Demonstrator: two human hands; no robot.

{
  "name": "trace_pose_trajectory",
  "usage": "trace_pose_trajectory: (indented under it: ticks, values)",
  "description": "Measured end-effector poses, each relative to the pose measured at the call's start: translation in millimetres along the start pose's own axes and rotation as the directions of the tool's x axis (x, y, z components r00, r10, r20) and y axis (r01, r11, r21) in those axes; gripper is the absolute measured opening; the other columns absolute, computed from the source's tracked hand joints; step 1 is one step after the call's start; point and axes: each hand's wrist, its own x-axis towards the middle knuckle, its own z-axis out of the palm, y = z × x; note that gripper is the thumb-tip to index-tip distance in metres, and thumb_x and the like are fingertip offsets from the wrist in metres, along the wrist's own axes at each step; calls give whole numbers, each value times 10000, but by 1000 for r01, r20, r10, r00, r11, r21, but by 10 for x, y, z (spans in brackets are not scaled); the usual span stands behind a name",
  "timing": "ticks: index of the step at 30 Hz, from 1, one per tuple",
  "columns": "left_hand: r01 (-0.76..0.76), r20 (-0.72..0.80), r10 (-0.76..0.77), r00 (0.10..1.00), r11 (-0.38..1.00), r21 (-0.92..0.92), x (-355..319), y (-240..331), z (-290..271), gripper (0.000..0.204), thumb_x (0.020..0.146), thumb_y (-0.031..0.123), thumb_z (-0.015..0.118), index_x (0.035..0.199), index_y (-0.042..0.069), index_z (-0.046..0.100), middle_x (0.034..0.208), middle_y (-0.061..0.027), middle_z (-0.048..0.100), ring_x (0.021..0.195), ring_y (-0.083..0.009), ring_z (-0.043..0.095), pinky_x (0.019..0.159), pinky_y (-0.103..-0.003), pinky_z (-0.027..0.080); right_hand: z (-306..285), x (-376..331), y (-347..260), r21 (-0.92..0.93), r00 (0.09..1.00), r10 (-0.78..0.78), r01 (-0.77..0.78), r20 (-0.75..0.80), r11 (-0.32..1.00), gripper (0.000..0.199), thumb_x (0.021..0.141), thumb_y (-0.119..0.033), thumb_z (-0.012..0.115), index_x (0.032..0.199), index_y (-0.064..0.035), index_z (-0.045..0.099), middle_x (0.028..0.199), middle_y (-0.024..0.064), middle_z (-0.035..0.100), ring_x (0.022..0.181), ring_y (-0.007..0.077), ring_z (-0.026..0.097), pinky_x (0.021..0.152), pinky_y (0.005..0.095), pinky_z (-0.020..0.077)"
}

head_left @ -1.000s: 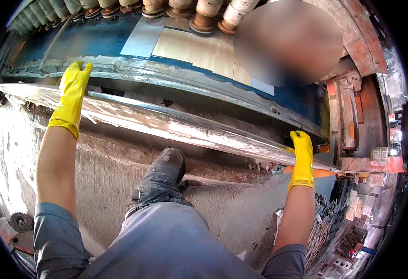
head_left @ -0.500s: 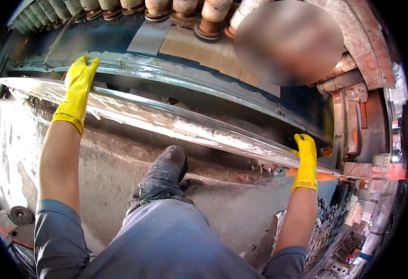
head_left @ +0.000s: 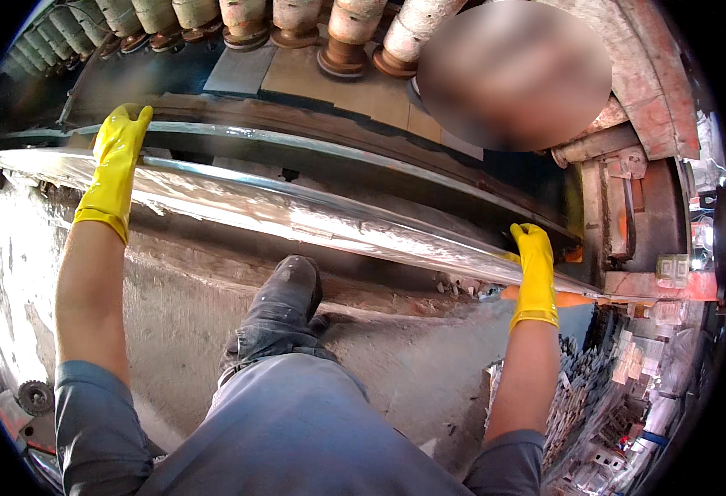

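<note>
So, just the head view here, looking down past a grey-blue shirt (head_left: pixel 288 430). Both hands are in yellow rubber gloves. The left hand (head_left: pixel 117 161) is up in the upper left of the frame, over the top edge of a long pale panel (head_left: pixel 313 217) that slants from the far left down to the right of centre. Its thumb sits a little apart from the fingers, so the gap looks narrow, with the tips near a thin metal strip (head_left: pixel 363 157) just behind the panel. Can't tell if it's actually gripping anything. The right hand (head_left: pixel 534 260) is right of centre, over the panel's lower end, fingers bent and bunched close together; can't make out what's in them either.

Beyond the strip, a pale slab (head_left: pixel 237 71) and some tan slabs (head_left: pixel 309 78) lie on a dark bed, under a row of chunky cylinders (head_left: pixel 355 23) along the top. There's an orange piece (head_left: pixel 572 298) just below the right hand, a dusty boot (head_left: pixel 299 281) mid-frame on the grey floor (head_left: pixel 185 306), a toothed wheel (head_left: pixel 35 398) lower left and a heap of thin shards (head_left: pixel 568 384) lower right.
</note>
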Motion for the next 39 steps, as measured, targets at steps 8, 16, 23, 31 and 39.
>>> trace_pose_trajectory:
  ticks: [8, 16, 23, 31, 39]
  values:
    - [-37, -18, 37, 999, 999, 40, 27, -36, -44, 620, 936, 583, 618, 1272, 68, 700, 1234, -194, 728, 1183, -392, 668, 1011, -472, 497, -15, -97, -110, 268, 994, 78, -95, 73, 959, 538, 960, -485, 646, 1295, -70, 713, 1311, 192, 702, 1207, 378, 664, 1018, 448, 507]
    - [-15, -27, 17, 999, 996, 84, 181, -115, 59, 673, 918, 607, 616, 1280, 44, 688, 1252, -223, 713, 1196, -411, 658, 1017, -479, 496, -144, -271, -391, 239, 1000, 30, -30, 2, 970, 444, 986, -368, 682, 1243, -8, 713, 1228, 191, 722, 971, 309, 756, 756, 357, 638]
    - [-57, -16, 57, 998, 998, -12, 511, 168, 11, 630, 930, 538, 699, 1316, 40, 689, 1199, -170, 754, 1120, -325, 717, 965, -412, 535, -258, 259, -241, 212, 999, 28, -37, 44, 976, 487, 973, -430, 677, 1215, -10, 719, 1160, 170, 740, 893, 304, 762, 783, 386, 602]
    - [-22, 34, 18, 999, 990, 137, 746, 657, -69, 585, 920, 556, 673, 1328, 137, 691, 1322, -168, 699, 1211, -370, 661, 1009, -457, 517, -307, 807, -31, 100, 998, -14, 8, 60, 995, 520, 969, -465, 662, 1245, -29, 723, 1199, 185, 740, 1070, 330, 727, 873, 410, 566]
    - [-14, -1, 14, 1000, 996, 85, 865, 808, -153, 581, 920, 560, 681, 1268, 97, 722, 1207, -165, 748, 1152, -357, 696, 993, -439, 525, -500, 704, -573, 331, 990, 48, -90, 135, 939, 455, 976, -397, 691, 1197, -1, 731, 1096, 152, 725, 969, 274, 701, 760, 386, 592]
